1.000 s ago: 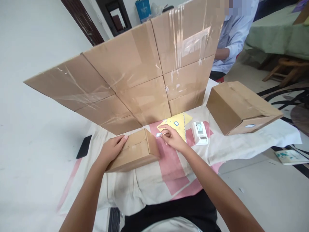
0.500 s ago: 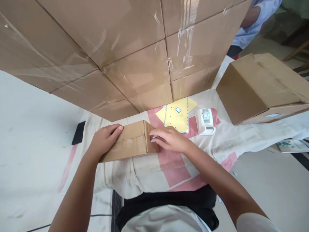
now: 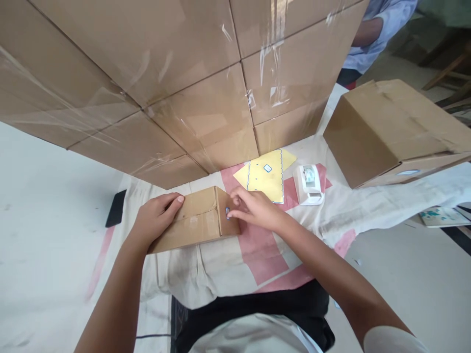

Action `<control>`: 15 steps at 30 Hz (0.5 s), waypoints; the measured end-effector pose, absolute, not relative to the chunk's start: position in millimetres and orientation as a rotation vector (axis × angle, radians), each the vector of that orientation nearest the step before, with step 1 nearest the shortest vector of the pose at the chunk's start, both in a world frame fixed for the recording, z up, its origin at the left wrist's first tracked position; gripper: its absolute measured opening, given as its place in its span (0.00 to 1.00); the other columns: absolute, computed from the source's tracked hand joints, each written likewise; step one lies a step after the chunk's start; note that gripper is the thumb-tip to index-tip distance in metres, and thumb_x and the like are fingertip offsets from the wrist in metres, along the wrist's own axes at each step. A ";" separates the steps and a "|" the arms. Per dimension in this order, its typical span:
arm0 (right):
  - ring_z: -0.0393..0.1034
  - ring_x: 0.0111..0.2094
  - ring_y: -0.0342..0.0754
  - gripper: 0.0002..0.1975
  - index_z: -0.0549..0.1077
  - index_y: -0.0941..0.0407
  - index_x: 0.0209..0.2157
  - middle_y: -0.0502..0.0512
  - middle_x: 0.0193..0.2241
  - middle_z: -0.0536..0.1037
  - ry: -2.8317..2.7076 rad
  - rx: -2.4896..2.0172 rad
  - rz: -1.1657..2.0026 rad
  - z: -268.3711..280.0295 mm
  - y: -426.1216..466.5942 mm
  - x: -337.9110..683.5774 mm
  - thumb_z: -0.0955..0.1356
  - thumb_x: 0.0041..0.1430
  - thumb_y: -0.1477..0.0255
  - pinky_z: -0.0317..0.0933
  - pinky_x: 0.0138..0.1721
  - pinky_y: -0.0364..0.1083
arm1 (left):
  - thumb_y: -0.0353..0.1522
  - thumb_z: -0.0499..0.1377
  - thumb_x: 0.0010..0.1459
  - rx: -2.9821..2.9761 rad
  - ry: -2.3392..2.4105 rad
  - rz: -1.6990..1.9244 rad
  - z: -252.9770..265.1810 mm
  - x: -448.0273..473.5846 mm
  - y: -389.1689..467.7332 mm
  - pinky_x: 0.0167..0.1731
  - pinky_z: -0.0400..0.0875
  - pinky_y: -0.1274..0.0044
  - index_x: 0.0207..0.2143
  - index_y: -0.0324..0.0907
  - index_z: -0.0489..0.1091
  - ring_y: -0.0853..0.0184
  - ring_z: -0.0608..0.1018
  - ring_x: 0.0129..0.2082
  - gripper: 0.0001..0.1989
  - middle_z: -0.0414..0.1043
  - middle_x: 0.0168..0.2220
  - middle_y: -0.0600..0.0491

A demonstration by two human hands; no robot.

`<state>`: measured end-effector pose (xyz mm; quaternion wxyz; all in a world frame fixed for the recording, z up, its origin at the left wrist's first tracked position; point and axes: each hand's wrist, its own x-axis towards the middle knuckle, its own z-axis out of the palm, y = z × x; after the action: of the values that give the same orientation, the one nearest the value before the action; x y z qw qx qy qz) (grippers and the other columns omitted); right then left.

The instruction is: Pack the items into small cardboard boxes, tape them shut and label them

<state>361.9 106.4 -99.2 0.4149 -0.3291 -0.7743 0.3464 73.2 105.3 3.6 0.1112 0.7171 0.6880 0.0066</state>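
Observation:
A small cardboard box (image 3: 198, 215) lies on the cloth before me, a taped seam along its top. My left hand (image 3: 156, 215) grips its left part, thumb on the top and fingers over the far side. At the box's right end is a small blue-edged sticker (image 3: 227, 213). My right hand (image 3: 255, 208) is at that end, its thumb at the sticker, with the fingers curled loosely and apart from the thumb. Beyond it lies a yellow sheet of blue-edged stickers (image 3: 267, 174). A white tape dispenser (image 3: 309, 185) stands to the right.
Stacked, taped cardboard boxes (image 3: 206, 108) form a wall behind. A larger carton (image 3: 397, 132) sits at the right. A black phone-like object (image 3: 116, 208) lies at the left on the pale cloth (image 3: 217, 267). Another person's sleeve (image 3: 390, 24) shows at the top right.
My right fingers have lifted away from the box's end and parted from the thumb, showing more of the sticker. My left hand keeps its hold. The whole view has shifted slightly.

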 end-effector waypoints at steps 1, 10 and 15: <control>0.66 0.26 0.44 0.11 0.69 0.51 0.36 0.47 0.31 0.76 -1.941 -0.852 0.857 -99.2 106.5 362.2 0.73 0.62 0.62 0.53 0.30 0.43 | 0.51 0.44 0.66 2.104 2.025 0.010 3.9 74.2 105.3 0.37 0.63 0.72 0.34 0.48 0.71 0.58 0.77 0.39 0.24 0.79 0.37 0.55; 0.62 0.29 0.44 0.12 0.62 0.53 0.30 0.46 0.27 0.66 -1.851 -0.833 1.191 -99.0 76.8 350.9 0.60 0.71 0.71 0.52 0.31 0.43 | 0.51 0.44 0.66 2.127 1.963 -0.012 5.6 74.5 104.3 0.39 0.62 0.70 0.36 0.50 0.72 0.57 0.77 0.41 0.23 0.80 0.41 0.56; 0.59 0.30 0.45 0.15 0.59 0.52 0.30 0.46 0.27 0.61 -1.114 -1.043 1.109 -103.1 77.6 314.1 0.60 0.72 0.62 0.58 0.34 0.44 | 0.51 0.43 0.66 2.141 1.957 -0.010 2.9 73.7 107.0 0.39 0.63 0.69 0.37 0.50 0.73 0.55 0.78 0.43 0.24 0.80 0.43 0.54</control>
<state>314.1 77.6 -103.1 0.5873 -0.4474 -0.4780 0.4758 73.7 107.0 2.9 0.1200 0.7328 0.6698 -0.0033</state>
